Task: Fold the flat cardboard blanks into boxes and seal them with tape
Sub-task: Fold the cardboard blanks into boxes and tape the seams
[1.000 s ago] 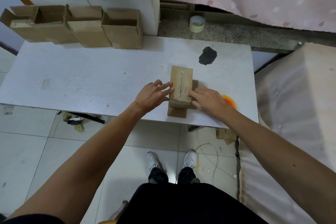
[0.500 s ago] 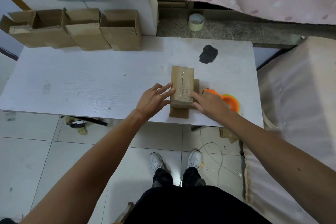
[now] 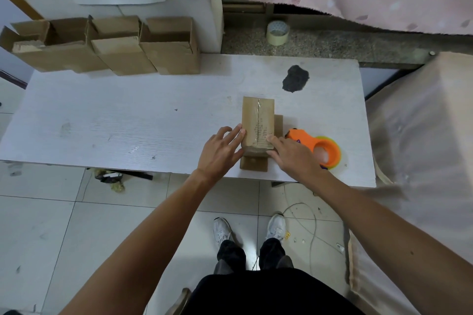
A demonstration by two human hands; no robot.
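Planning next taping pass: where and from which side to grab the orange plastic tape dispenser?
Probably the ring end of the orange plastic tape dispenser, from above with the right hand: it lies flat on the white table, ring unobstructed, nose near the taped cardboard box.

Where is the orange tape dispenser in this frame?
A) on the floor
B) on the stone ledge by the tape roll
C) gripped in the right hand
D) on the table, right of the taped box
D: the orange tape dispenser lies on the table, just right of the taped box.
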